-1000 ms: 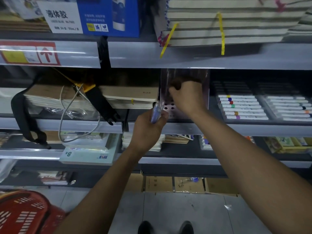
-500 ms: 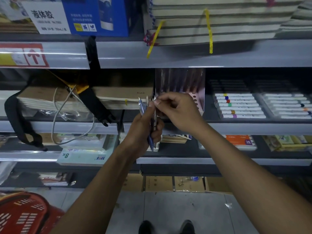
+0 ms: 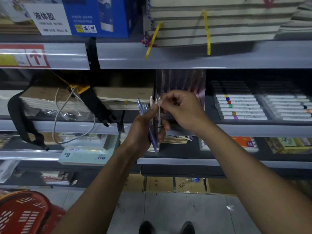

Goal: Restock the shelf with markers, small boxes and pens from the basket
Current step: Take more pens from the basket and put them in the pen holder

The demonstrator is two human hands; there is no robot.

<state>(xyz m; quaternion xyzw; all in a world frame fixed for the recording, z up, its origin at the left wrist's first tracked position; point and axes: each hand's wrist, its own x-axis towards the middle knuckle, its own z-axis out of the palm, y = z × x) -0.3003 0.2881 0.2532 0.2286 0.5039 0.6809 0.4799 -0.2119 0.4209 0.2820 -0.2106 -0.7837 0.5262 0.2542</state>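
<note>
Nearest us, at seven o'clock by the floor, sits the red basket (image 3: 25, 215) we are restocking from, well apart from our hands. Higher, at the middle of the view, our left hand (image 3: 143, 127) is clenched around a bunch of pens (image 3: 154, 125) held roughly upright, their tips pointing down past the palm. Our right hand (image 3: 182, 108), just beside it at one o'clock, pinches the top of one pen between thumb and fingertips, apparently drawing it out of the bunch. Directly behind the hands, at twelve o'clock on the shelf (image 3: 253, 129), stands the pink pen rack (image 3: 180, 81) where the pens seem to belong; rows of markers (image 3: 239, 107) lie further right at two o'clock. We judge the main risk to be in the bunch: pulling one pen free while the left hand grips loosely could drag its neighbours along, and they would drop to the floor between our feet. A second risk is the rack itself, which looks tall and light; pushing a pen in at an angle could tip it or knock it backward. The dim, blurred picture also makes it hard to tell which slots are free. Compared with a second ago, our right hand has come back out of the rack to the bunch, and our left hand now shows several pens fanned above the fist where little more than a single stub showed then; over the last half second the hands have barely moved.
</note>
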